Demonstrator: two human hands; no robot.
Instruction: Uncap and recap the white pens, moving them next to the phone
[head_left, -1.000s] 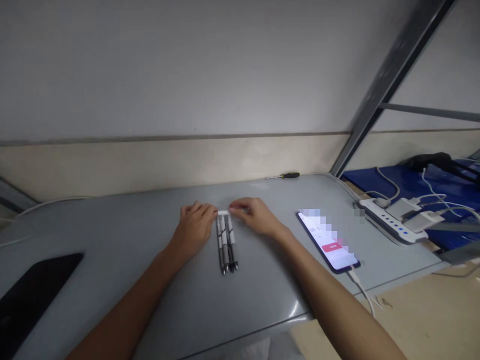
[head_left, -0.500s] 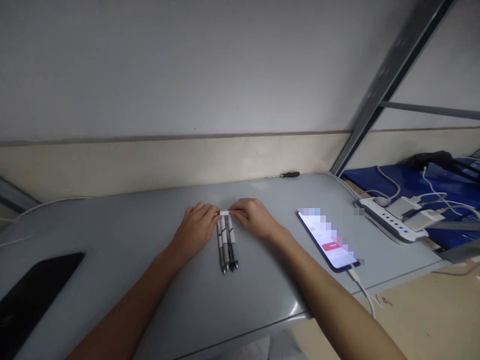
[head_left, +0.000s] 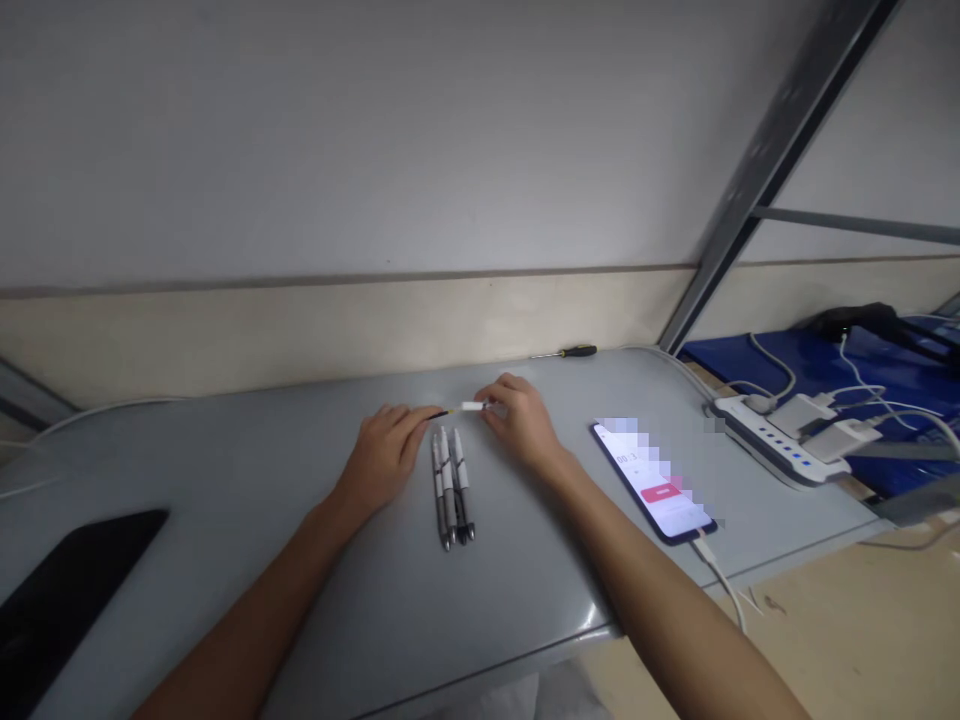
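My left hand (head_left: pixel 386 450) pinches the dark, slim part of a pen (head_left: pixel 436 414), whose thin inner end has a yellowish tint. Fingers of my right hand (head_left: pixel 517 415) are closed on the white pen barrel (head_left: pixel 472 406), held level and in line with the dark part. A thin section shows between the two parts; whether it still sits inside the barrel is too small to tell. Just below my hands, several white-and-grey pens (head_left: pixel 453 485) lie side by side on the grey table (head_left: pixel 480 610), their silver tips toward me.
A lit phone (head_left: pixel 652 480) on a white cable lies to the right. Beyond it sits a power strip (head_left: pixel 780 440) with chargers plugged in. A screwdriver (head_left: pixel 577 351) rests near the wall. At the left edge is a black flat object (head_left: pixel 82 590). A metal post (head_left: pixel 780 170) rises at right.
The pen held between my hands has come apart lengthwise. My right hand has moved slightly right with the white barrel, my left slightly left with the dark part. The row of pens stays put.
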